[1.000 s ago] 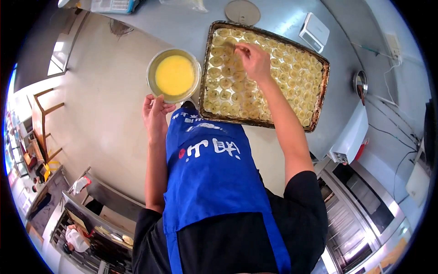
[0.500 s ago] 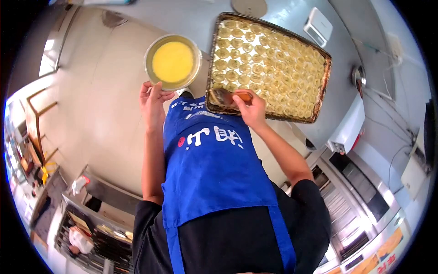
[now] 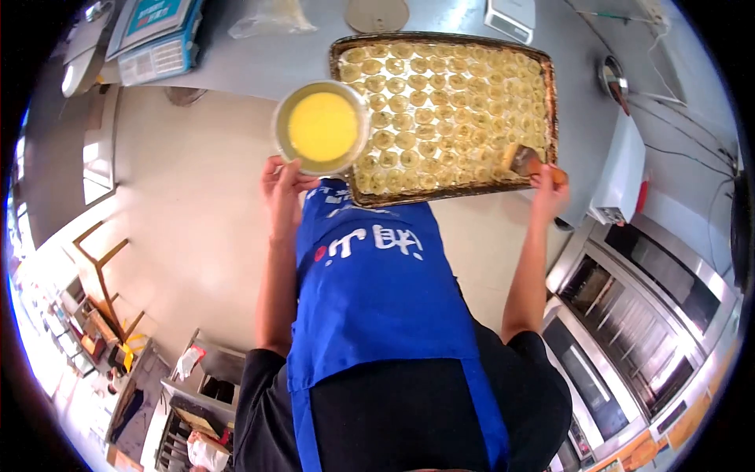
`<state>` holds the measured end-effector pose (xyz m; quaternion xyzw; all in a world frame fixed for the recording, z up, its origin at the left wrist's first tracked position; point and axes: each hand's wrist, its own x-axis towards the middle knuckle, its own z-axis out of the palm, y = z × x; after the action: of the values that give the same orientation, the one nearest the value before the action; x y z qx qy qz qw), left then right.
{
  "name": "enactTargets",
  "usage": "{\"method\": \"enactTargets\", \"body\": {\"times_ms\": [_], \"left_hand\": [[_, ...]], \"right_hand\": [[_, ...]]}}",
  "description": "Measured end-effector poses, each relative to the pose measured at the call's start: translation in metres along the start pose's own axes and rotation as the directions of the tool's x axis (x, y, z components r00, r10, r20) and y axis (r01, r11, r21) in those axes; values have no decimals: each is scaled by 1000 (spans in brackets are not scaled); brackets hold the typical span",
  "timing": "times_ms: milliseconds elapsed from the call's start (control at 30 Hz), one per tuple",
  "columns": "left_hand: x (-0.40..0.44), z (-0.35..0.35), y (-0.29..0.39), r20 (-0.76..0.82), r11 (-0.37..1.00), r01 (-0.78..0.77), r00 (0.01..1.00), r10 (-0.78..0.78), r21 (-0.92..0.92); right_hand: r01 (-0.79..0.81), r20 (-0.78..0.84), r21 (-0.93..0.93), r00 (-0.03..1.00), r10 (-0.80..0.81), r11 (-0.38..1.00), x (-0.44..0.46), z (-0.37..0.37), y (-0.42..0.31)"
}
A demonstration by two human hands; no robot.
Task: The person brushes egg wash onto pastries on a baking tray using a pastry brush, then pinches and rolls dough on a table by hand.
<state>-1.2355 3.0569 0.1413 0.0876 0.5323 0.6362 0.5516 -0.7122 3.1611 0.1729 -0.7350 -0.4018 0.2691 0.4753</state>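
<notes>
A working kitchen, by its look a bakery: glass-fronted metal ovens stand on the near right, and a long metal table across the far side carries a white scale and a large baking tray of small rounds; the person wears a printed blue apron

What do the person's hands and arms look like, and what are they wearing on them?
The left hand and right hand are bare, with no gloves. No watch or bracelet shows on the wrists. The forearms are bare too, below short, plain black sleeves. Over the black top is a bright blue apron with white writing and a small red mark.
</notes>
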Motion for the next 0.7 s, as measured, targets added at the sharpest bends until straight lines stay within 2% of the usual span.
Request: {"method": "enactTargets", "body": {"times_ms": [67,133,167,200,267,300,367,433,533,600,667,700], "left_hand": [[-1,15,2,9,999,37,999,-37,2],[-2,22,-1,33,998,54,998,-54,18],[-1,24,-3,56,997,71,996,-73,38],[0,30,-5,82,995,82,993,-86,54],[-3,42,-5,78,990,124,989,-129,72],[-2,45,-8,91,987,133,986,-142,93],[0,51,-11,112,978,152,979,-168,140],[1,60,-12,158,968,166,968,-197,188],[-2,83,-8,218,956,190,946,-239,224],[-1,95,-15,337,934,211,891,-305,288],[-5,117,-21,335,943,202,898,-287,266],[-4,126,-27,359,939,222,881,-308,261]], "right_hand": [[-26,-33,100,999,29,995,-7,5,-35],[-103,42,368,995,94,924,-27,18,-65],[-151,90,420,988,124,895,-34,29,-73],[-135,71,434,991,115,891,-45,41,-84],[-243,271,562,957,102,790,-67,72,-107],[-232,269,582,959,85,779,-77,86,-114],[-340,413,526,904,115,780,-100,111,-129],[-313,418,404,899,131,860,-122,127,-141],[-269,335,349,930,149,898,-138,131,-134],[-243,242,330,956,167,912,-140,116,-125],[-321,208,193,937,282,927,-134,97,-113],[-302,191,218,946,263,928,-129,87,-104]]}}
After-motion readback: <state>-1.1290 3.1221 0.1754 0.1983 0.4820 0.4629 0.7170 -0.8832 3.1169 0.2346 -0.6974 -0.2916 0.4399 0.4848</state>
